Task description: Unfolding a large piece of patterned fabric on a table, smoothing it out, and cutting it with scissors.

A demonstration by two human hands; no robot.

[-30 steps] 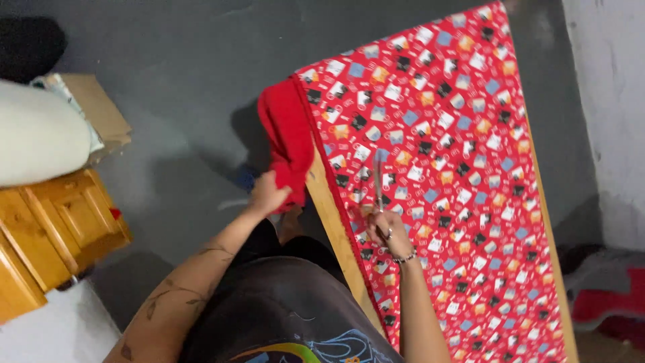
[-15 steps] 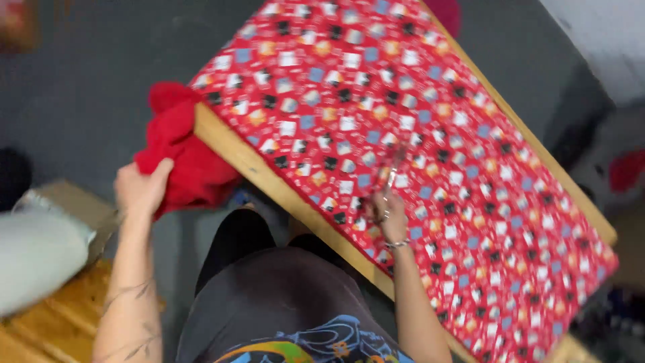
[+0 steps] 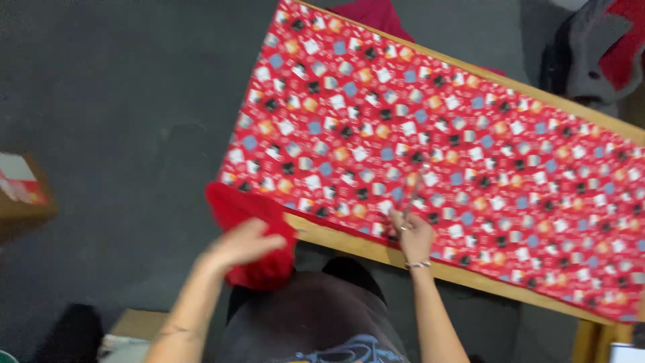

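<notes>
Left hand [image 3: 245,243] (blurred) on red cloth [image 3: 250,232]

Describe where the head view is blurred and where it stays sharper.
Head view: the left hand and the red cloth it holds are motion-smeared; the patterned red fabric on the wooden table is softly blurred but readable; the right hand is sharper.

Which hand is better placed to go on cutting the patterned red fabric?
Right, probably. The right hand rests on the patterned red fabric at its near edge, apparently holding blurred scissors. The left hand grips the bunched red cloth beside the table.
</notes>
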